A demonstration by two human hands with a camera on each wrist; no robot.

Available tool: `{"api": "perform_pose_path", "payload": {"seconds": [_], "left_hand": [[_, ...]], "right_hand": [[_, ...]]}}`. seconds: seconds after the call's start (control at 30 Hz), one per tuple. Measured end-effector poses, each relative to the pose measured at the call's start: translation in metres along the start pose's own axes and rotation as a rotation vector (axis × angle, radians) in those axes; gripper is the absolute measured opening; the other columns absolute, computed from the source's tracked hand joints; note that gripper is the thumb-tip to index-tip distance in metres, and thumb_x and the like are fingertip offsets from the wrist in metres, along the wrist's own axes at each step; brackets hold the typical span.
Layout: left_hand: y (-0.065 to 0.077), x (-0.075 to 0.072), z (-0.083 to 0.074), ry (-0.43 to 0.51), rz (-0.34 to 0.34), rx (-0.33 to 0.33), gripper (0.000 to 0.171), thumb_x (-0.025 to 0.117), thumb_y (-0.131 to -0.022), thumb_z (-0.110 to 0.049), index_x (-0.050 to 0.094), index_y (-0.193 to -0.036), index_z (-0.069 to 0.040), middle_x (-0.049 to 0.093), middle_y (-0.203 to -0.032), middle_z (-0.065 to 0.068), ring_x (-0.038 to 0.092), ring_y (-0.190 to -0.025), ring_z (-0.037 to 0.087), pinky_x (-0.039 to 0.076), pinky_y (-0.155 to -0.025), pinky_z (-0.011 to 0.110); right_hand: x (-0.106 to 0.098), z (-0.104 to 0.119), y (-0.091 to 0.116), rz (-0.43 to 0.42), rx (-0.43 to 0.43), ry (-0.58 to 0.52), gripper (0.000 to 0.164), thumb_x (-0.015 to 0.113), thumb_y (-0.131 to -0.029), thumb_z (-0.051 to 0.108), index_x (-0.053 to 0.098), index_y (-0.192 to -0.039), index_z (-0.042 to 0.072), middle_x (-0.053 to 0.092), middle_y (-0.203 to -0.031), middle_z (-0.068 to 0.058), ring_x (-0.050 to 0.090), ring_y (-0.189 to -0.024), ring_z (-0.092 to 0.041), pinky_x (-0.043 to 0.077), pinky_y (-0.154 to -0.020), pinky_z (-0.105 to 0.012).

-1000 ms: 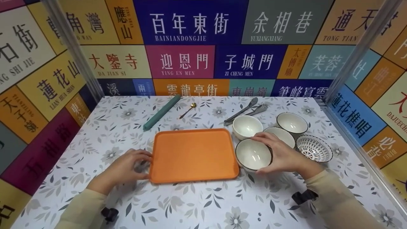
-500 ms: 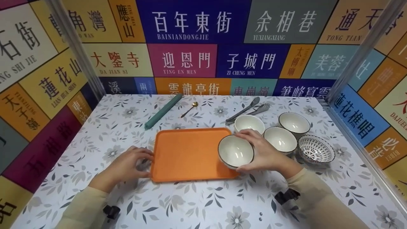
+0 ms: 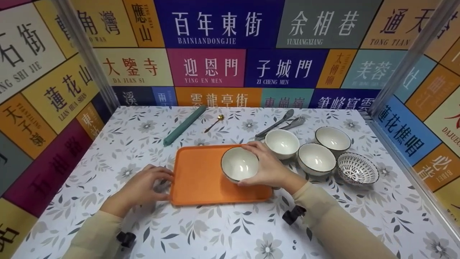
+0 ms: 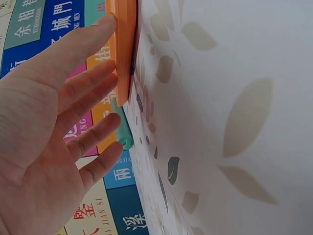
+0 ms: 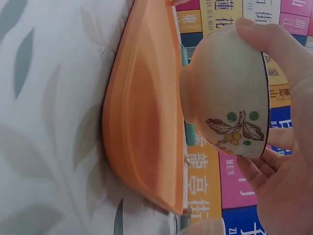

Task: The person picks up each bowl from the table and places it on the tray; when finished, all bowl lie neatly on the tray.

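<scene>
1. Potentially, the orange tray [image 3: 196, 176] could skid if the bowl came down hard near its edge, because the left hand [image 3: 147, 185], fingers spread, only seems to touch its left side.
2. The bowl [image 3: 239, 165], over the tray's right half, could slip or tip: the right hand [image 3: 267, 167] pinches it from one side, thumb and fingers round the wall, leaving the far side unsupported.
3. Its foot [image 5: 186, 95] could land unevenly if the wrist rolled; the gap beneath is hard to judge from the side-on right wrist view.
4. For looks, it is round and glossy cream, edged by a thin dark rim [image 5: 268, 98].
5. Smallest is the painted sprig [image 5: 235, 134] outside: brown leaves, yellow fruit, green dots.
</scene>
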State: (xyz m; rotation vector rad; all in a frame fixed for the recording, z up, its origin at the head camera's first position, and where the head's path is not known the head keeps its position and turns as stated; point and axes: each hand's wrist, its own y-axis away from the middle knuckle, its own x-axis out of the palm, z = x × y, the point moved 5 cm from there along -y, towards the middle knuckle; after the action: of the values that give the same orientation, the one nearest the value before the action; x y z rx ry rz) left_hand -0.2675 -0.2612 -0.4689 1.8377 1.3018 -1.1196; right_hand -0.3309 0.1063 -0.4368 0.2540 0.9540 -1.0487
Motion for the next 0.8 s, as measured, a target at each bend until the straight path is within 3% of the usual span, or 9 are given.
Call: {"api": "perform_pose_path", "payload": {"seconds": [0.2, 0.43, 0.8], "left_hand": [[0.000, 0.001, 0.000, -0.015, -0.008, 0.010, 0.048, 0.093, -0.074, -0.031, 0.077, -0.118, -0.022, 0.066, -0.137, -0.003, 0.055, -0.126, 0.023, 0.047, -0.110, 0.053], [-0.001, -0.001, -0.002, -0.011, -0.004, 0.003, 0.050, 0.093, -0.073, -0.031, 0.077, -0.120, -0.023, 0.066, -0.138, -0.004, 0.054, -0.127, 0.023, 0.045, -0.111, 0.055], [-0.002, -0.002, -0.003, -0.010, 0.014, -0.027, 0.049, 0.093, -0.073, -0.032, 0.077, -0.119, -0.026, 0.065, -0.137, -0.005, 0.054, -0.128, 0.023, 0.044, -0.112, 0.054]], "right_hand": [[0.016, 0.008, -0.019, 0.012, 0.017, 0.065, 0.117, 0.095, -0.052, 0.063, 0.053, -0.150, 0.015, 0.049, -0.149, -0.001, 0.044, -0.139, -0.026, 0.036, -0.116, -0.060], [0.035, 0.015, -0.044, 0.031, 0.041, -0.011, 0.118, 0.098, -0.053, 0.057, 0.051, -0.152, 0.012, 0.045, -0.151, -0.004, 0.046, -0.138, -0.025, 0.044, -0.114, -0.049], [0.062, 0.025, -0.082, 0.052, 0.048, -0.063, 0.116, 0.097, -0.056, 0.056, 0.049, -0.153, 0.013, 0.042, -0.153, -0.006, 0.041, -0.141, -0.026, 0.042, -0.116, -0.047]]}}
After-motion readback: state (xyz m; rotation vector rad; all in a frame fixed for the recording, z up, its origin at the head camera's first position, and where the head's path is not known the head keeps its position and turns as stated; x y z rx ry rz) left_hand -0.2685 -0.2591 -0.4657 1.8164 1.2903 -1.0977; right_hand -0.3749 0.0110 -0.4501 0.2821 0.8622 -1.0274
